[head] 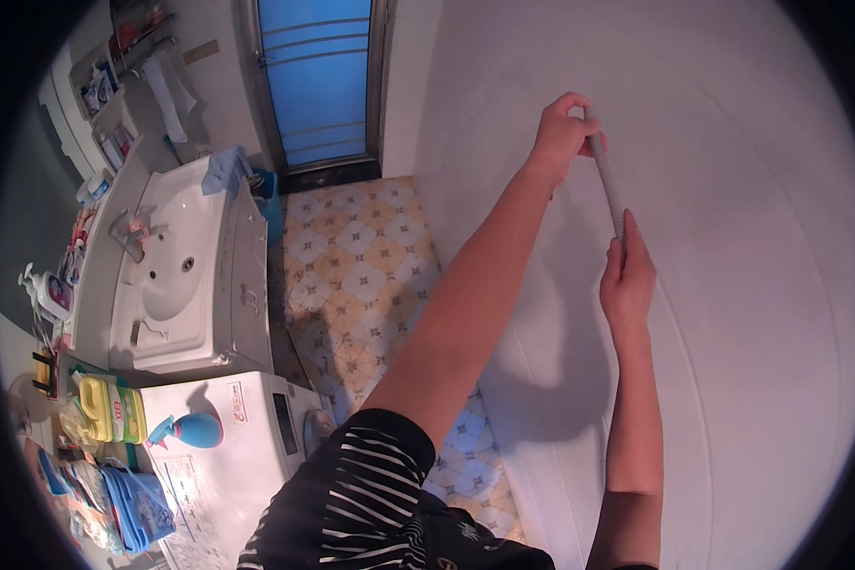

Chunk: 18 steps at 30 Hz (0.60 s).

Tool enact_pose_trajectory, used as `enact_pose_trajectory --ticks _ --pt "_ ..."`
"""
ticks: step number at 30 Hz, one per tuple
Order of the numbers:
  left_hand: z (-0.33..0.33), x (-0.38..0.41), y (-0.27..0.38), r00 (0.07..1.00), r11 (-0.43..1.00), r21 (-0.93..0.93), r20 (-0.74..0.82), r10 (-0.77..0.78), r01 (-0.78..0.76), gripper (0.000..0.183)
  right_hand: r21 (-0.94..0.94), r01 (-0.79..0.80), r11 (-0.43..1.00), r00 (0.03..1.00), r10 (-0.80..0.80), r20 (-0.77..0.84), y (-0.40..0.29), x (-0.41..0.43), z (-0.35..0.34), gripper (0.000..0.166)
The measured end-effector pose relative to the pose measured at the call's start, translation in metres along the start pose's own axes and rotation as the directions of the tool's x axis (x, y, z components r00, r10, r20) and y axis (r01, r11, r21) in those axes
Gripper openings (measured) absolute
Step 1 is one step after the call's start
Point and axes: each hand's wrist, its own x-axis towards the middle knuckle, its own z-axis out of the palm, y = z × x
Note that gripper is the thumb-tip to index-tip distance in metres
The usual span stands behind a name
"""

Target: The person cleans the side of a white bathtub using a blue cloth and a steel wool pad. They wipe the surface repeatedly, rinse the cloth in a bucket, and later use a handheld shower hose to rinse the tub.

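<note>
A thin grey ribbed tube (608,179), which looks like a corrugated hose, slants across the pale wall. My left hand (561,134) pinches it near the upper end, with thumb and fingers around it. Lower down, my right hand (628,288) grips the tube between thumb and fingers. The stretch between both hands is nearly straight. Where the tube continues below my right hand cannot be seen. Both arms reach forward, and their shadow falls on the wall (741,214) behind.
Left of me stands a white washing machine (246,406) bearing a blue spray bottle (198,430), a yellow detergent jug (112,410) and a blue basket (139,509). Beyond it are a washbasin (174,285) with a blue cloth (224,169), a patterned tile floor (363,249) and a door (317,85).
</note>
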Motion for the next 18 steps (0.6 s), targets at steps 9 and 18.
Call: enact_pose_trajectory --ticks 9,18 --pt "0.01 0.009 0.006 0.999 0.999 0.017 0.001 0.033 -0.033 0.024 -0.049 0.006 0.999 1.0 -0.006 -0.002 0.001 0.02 -0.01 0.04" --pt "-0.02 -0.003 -0.044 0.992 0.995 -0.009 -0.071 -0.102 0.102 0.027 -0.111 0.01 0.994 0.997 -0.001 0.073 0.027 -0.01 0.01 0.041"
